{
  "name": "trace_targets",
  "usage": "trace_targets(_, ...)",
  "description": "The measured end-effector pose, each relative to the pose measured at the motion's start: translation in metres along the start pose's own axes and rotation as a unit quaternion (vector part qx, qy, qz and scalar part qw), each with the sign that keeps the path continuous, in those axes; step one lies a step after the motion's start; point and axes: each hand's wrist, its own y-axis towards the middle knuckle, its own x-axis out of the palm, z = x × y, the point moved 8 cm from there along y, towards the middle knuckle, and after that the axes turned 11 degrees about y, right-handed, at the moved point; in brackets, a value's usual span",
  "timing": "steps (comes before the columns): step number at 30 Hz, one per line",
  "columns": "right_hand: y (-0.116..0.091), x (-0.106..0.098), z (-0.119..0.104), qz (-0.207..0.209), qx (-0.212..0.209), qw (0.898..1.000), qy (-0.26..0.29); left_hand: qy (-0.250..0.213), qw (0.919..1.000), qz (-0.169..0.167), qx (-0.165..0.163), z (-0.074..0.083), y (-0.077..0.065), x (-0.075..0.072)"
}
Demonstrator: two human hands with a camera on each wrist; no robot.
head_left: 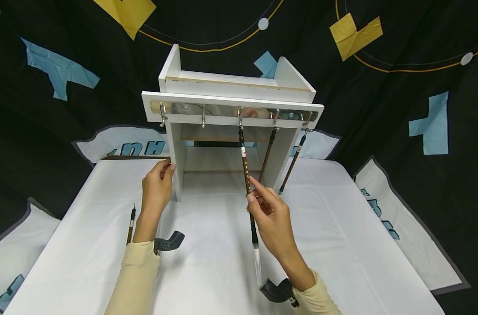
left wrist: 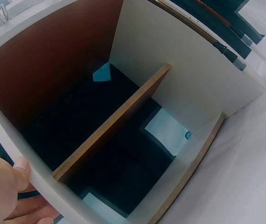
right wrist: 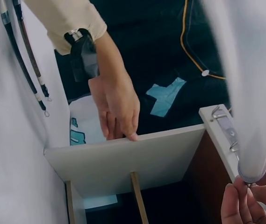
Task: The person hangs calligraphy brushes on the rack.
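Observation:
A white wooden rack [head_left: 232, 95] carries a metal strip of hooks along its front board. From the middle hook hangs a calligraphy brush [head_left: 244, 168] with a dark bamboo handle and a clear cap over its bristles. My right hand [head_left: 272, 216] pinches this brush partway down the handle, thumb and fingertips around it. In the right wrist view the cap [right wrist: 245, 93] looms large before the fingers. With thumb and fingers on the edge of the left side panel [left wrist: 34, 179], my left hand [head_left: 157, 188] holds the rack.
Two more brushes hang to the right, one brush [head_left: 267, 157] on the fourth hook and another brush [head_left: 293, 164] on the last. Beside my left forearm, brushes [right wrist: 25, 60] lie on the white tablecloth [head_left: 321, 227]. A black cloth [head_left: 380, 109] stands behind the table.

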Motion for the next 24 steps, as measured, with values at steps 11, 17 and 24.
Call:
trace_targets(11, 0.001, 0.003, 0.011, 0.009, -0.028, 0.999, -0.031, 0.000, 1.0000, 0.004, 0.002, 0.000, 0.000, 0.001)
trace_targets(17, 0.003, 0.005, 0.018, 0.014, -0.039, 0.997, -0.058, -0.003, 1.0000, 0.005, 0.003, -0.001, 0.000, 0.000)
trace_targets(24, 0.006, 0.009, 0.025, 0.017, -0.060, 0.994, -0.094, -0.003, 1.0000, 0.006, 0.005, 0.000, 0.000, 0.000)
